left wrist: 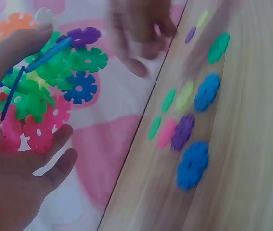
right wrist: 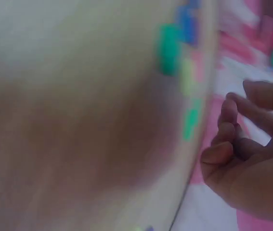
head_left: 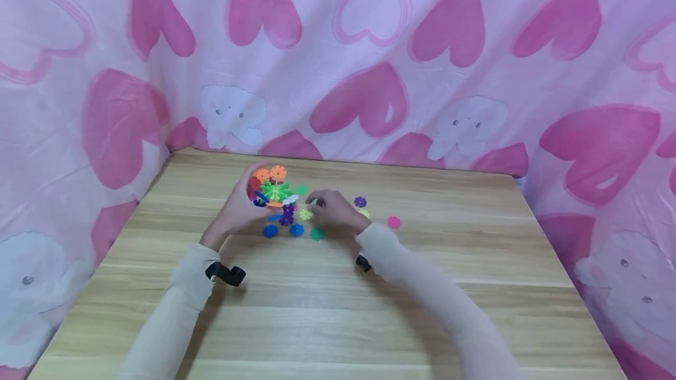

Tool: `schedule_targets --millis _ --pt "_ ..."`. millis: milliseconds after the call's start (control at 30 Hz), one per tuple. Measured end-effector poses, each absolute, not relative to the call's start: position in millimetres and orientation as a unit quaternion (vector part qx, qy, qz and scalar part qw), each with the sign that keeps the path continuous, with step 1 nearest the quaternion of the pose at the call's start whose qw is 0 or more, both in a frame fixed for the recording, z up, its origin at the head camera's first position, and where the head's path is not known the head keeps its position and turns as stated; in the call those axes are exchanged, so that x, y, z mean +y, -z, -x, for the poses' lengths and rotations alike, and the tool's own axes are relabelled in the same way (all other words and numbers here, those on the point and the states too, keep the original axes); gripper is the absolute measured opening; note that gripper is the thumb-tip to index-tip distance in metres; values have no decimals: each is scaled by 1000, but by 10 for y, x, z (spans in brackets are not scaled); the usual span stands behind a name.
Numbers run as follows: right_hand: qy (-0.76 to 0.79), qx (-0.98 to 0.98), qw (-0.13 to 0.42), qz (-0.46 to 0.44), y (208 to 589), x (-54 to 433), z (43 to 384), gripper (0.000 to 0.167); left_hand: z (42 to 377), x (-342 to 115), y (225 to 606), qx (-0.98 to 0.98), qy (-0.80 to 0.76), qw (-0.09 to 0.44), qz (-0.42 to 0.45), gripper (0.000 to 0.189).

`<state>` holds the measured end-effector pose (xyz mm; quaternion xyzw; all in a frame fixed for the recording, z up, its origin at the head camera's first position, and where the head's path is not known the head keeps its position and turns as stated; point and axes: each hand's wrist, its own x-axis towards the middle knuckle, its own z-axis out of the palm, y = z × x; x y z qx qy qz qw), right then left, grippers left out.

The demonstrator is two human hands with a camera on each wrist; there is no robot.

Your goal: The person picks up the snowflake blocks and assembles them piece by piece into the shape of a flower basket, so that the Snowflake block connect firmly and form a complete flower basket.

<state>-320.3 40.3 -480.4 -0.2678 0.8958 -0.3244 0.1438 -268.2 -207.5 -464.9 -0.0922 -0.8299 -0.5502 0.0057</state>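
Note:
My left hand holds a cluster of interlocking notched plastic discs raised over the back left of the table. Thumb and fingers curve around its side in the left wrist view, where green, pink, orange, blue, purple and white discs show. My right hand hovers just right of the cluster, apart from it. Loosely bent fingers and the thumb show nothing between them in the right wrist view. Beneath the hands lie loose discs, among them a blue disc, a green disc and a yellow disc.
Farther right on the wooden table lie a purple disc and a pink disc, with a yellow disc partly behind my right wrist. A pink curtain with hearts hangs along the back and sides.

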Motion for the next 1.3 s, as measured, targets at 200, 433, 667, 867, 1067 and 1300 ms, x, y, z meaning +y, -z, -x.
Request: schedule_targets --millis 200,433,667,867,1067,1300 --pt "168 903 77 387 5033 63 3207 27 2635 -2267 4612 -826 553 -23 102 103" --pt "81 914 61 394 5061 -150 3184 31 2612 -2299 4624 -818 560 -39 122 99" --pt "118 917 98 369 5034 -139 3207 26 2614 -2237 4615 -813 561 -33 155 96" --pt "167 922 113 332 5026 -110 3169 11 2619 -2195 4634 -810 563 -35 160 96" --pt "183 919 76 340 5103 6 3116 17 2598 -2161 4651 -807 567 -39 160 96" --pt "203 917 125 320 4938 186 3253 25 2610 -2155 4623 -812 562 -43 151 95"
